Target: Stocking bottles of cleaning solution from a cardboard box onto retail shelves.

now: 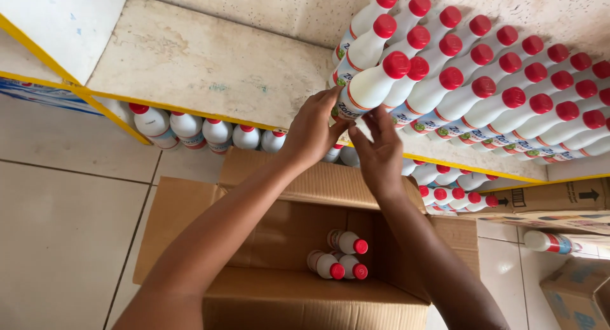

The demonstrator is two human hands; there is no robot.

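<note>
Reaching up to the shelf [210,63], both hands meet at the base of one white bottle with a red cap [372,87], the nearest of a packed block of like bottles [508,95] standing on the right half of the shelf. Left hand [311,130]: fingers curled partway, tips pressed on the bottle's lower left side at its label. Right hand [379,153]: fingers nearly straight and close together, tips touching the bottle's underside; a closed grip is not shown. Below the hands stands an open cardboard box [298,241] on the tiled floor [57,228], with three bottles [340,257] left inside. A lower shelf row of bottles [210,133] runs behind the box.
</note>
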